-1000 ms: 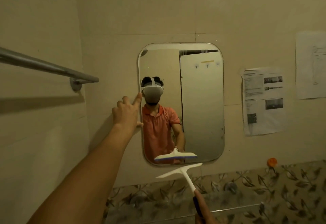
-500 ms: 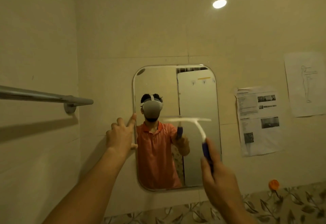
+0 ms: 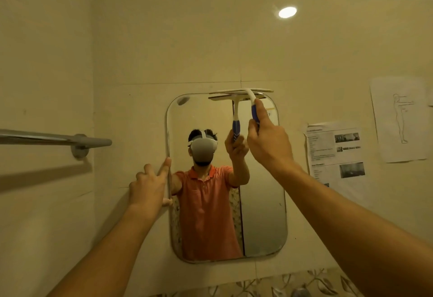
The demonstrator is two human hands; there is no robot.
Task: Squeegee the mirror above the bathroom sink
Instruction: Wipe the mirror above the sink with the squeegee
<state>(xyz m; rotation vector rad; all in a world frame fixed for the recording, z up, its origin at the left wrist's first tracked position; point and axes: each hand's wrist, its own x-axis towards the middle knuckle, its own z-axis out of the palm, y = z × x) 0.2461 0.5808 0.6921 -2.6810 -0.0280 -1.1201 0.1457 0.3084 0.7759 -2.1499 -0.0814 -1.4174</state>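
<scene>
Mirror on far wall, upright, sink out of view below. Right hand clenched round squeegee handle; blade level at mirror's top edge, right half. Blade looks pressed to glass, though contact hard to confirm. Left hand grasps nothing, fingers spread, steadying mirror's left edge. Judged: start of 1 downward pass on right side. Smudge top left untouched. Left half, at least 1 pass, apparently left.
</scene>
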